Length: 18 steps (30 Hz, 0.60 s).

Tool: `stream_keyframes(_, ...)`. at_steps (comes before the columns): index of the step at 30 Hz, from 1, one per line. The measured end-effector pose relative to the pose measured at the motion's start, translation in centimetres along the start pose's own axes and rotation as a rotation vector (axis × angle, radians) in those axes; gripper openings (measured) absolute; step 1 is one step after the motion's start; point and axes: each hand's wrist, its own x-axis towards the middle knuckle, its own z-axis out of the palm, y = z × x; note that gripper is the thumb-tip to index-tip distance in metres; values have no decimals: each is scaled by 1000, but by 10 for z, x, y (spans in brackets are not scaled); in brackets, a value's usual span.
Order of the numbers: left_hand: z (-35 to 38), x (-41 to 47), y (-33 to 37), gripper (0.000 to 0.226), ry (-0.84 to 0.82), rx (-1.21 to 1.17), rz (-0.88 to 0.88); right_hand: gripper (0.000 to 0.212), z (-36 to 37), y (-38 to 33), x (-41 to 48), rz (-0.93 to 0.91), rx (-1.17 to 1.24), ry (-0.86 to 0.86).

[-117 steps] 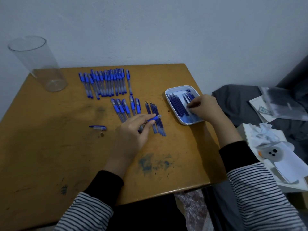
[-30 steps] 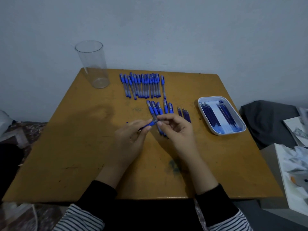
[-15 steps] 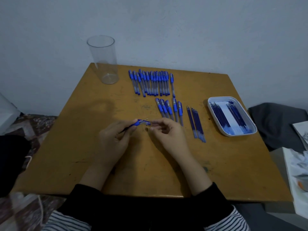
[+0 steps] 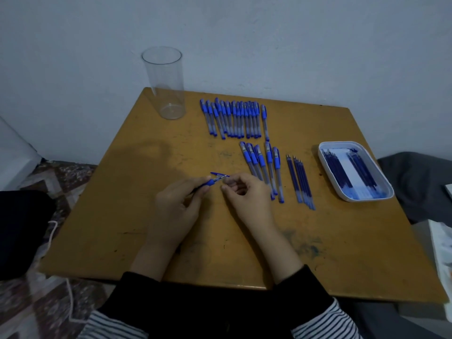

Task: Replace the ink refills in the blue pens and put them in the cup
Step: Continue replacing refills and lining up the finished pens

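Observation:
My left hand (image 4: 179, 204) grips a blue pen (image 4: 210, 182) by its barrel, tip pointing right. My right hand (image 4: 247, 194) has its fingers curled at the pen's tip and pinches its small end piece. A blue pen cap (image 4: 217, 174) lies on the table just behind the pen. A row of several capped blue pens (image 4: 234, 119) lies at the back. Several more pens (image 4: 263, 165) lie in a nearer group. Loose refills (image 4: 299, 181) lie beside them. The clear empty cup (image 4: 166, 81) stands at the back left corner.
A white tray (image 4: 342, 195) with several blue refills sits at the table's right side. The yellow-brown table (image 4: 122, 216) has ink stains near the front right. Dark fabric and papers lie off the table to the right; a patterned floor shows at the left.
My right hand left the tray and came to the pen held by my left hand. Both hands shifted left of the pen group, and the view swung so the cup sits nearer the centre.

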Motion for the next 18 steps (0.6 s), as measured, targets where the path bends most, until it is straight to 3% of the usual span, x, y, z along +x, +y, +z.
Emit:
stream_keyframes(13,-2,0,0,20,-26,10,-4,17,-19,-1,0,21,456,-23)
stream_keyframes(18,0,-2,-4,21,-30,-10,-8,16,-19,-1,-2,-40,465,-36)
